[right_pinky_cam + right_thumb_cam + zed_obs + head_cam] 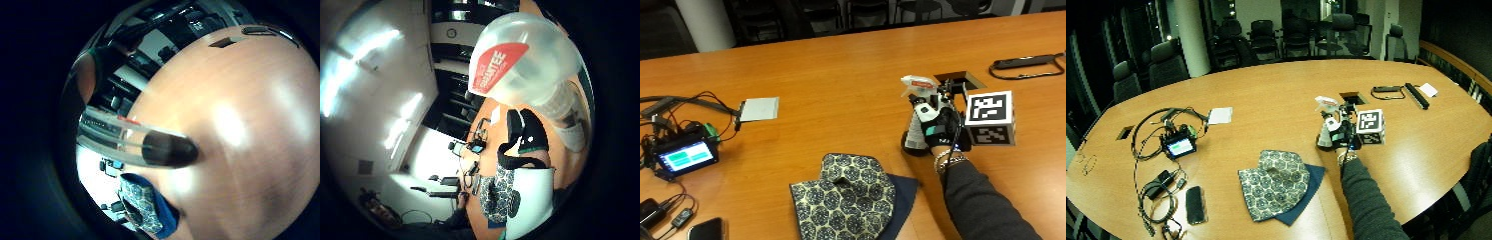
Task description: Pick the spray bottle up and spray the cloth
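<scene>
Hand: we see its gloved fingers curled round the spray bottle, grasping it.
Spray bottle: upright, at or just above the surface; we cannot tell which.
Cloth: patterned, lying near the bottle.

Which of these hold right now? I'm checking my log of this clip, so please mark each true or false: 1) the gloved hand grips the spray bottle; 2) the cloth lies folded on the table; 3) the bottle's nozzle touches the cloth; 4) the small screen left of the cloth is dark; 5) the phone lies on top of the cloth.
1) The right hand grips the spray bottle: true.
2) The patterned cloth lies folded on the table: true.
3) False: the bottle is well apart from the cloth, off to its side.
4) False: the small screen is lit.
5) False: the phone lies on the table beside the cloth.
</scene>
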### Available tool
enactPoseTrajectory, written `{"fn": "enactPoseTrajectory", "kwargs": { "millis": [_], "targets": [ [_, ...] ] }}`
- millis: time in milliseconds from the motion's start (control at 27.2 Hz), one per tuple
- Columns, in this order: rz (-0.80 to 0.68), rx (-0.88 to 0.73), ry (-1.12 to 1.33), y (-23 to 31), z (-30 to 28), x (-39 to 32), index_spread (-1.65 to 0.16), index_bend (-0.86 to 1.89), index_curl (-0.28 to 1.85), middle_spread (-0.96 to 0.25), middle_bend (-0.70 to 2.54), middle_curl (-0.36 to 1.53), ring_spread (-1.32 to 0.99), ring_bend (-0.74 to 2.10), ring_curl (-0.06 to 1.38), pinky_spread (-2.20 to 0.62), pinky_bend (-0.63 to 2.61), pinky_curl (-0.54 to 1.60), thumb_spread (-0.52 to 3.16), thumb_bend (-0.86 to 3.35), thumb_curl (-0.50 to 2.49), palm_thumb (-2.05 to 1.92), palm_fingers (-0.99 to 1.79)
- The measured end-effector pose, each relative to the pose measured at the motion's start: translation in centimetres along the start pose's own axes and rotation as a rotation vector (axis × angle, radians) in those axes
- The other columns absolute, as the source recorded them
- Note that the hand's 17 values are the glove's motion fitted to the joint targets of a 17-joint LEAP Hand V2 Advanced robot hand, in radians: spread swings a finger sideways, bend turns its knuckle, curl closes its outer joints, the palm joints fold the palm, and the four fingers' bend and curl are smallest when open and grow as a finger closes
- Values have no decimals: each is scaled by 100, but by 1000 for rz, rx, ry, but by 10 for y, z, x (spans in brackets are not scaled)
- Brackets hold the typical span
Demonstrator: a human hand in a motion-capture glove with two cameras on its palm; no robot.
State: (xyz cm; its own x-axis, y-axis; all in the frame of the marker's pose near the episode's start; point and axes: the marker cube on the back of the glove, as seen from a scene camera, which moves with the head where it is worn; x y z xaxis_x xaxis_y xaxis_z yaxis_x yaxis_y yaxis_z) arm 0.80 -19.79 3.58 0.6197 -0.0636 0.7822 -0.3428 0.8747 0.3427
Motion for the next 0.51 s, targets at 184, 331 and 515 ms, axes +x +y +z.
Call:
{"fn": "enactPoseTrajectory", "kwargs": {
  "millis": [184, 331, 515],
  "targets": [
    [-33, 39, -30, -1, 11, 1, -31, 3, 27, -16, 42, 43, -15, 50, 37, 11, 15, 26, 106, 3, 37, 89, 103],
    [-74, 86, -37, 3, 16, 6, -33, 10, 28, -19, 45, 46, -16, 56, 42, 5, 16, 28, 103, 1, 39, 89, 105],
    [-141, 169, -79, -2, 14, -4, -30, 22, 34, -21, 36, 46, -17, 57, 45, -5, 23, 31, 95, -1, 42, 91, 120]
  ]
}}
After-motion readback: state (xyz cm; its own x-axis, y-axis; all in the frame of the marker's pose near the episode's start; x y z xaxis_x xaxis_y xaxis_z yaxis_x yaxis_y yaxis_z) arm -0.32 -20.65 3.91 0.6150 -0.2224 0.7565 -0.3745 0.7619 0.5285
